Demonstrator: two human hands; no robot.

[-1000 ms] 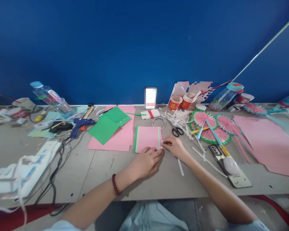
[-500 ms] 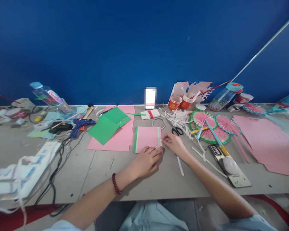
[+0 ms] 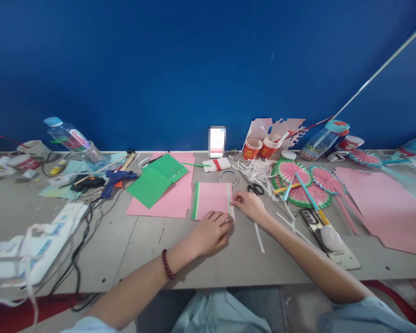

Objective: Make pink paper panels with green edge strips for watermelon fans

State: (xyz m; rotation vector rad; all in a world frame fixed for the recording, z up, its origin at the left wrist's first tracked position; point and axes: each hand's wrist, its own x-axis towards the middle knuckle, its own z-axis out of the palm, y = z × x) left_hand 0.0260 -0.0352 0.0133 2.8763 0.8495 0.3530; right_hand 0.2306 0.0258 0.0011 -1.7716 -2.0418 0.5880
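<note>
A pink sheet of paper [image 3: 213, 199] lies in front of me, with a green edge and a pale strip down its left side. A pale strip [image 3: 229, 192] also runs along its right side. My left hand [image 3: 213, 231], wearing a dark red beaded bracelet [image 3: 167, 264], has its bent fingers pressed on the sheet's lower right corner. The fingertips of my right hand [image 3: 247, 203] are pinched together at the sheet's right edge, and what lies between them is too small to make out. Black-handled scissors [image 3: 255, 189] lie just behind that hand.
Green paper [image 3: 156, 182] overlaps a larger pink sheet [image 3: 175, 203] to the left, near a blue glue gun [image 3: 118, 180]. White paper scraps [image 3: 256, 169], pink paper fans [image 3: 294, 173] and a phone [image 3: 346, 259] are at the right. A power strip [image 3: 58, 240] sits far left.
My right hand's fingertips have shifted slightly left, onto the edge of the pink sheet. My left hand stays at the lower right corner.
</note>
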